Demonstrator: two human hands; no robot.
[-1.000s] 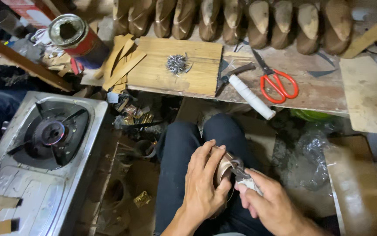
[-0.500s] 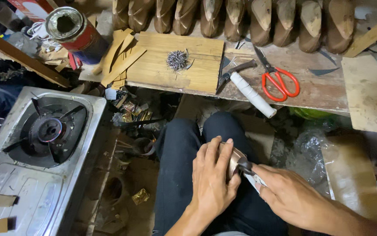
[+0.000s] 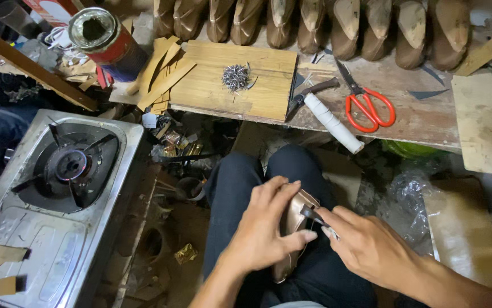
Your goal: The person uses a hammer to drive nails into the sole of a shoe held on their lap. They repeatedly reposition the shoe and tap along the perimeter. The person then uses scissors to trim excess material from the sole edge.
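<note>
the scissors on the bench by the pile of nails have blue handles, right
Not quite: the scissors have red handles, not blue. The head view shows them on the bench, right of the pile of nails.

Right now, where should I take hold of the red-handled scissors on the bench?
Judging by their pose, take the red-handled scissors by the two finger loops at their near end, coming from above on the person's side. The blades point away toward the row of shoe lasts, and the loops lie flat and clear.
</note>
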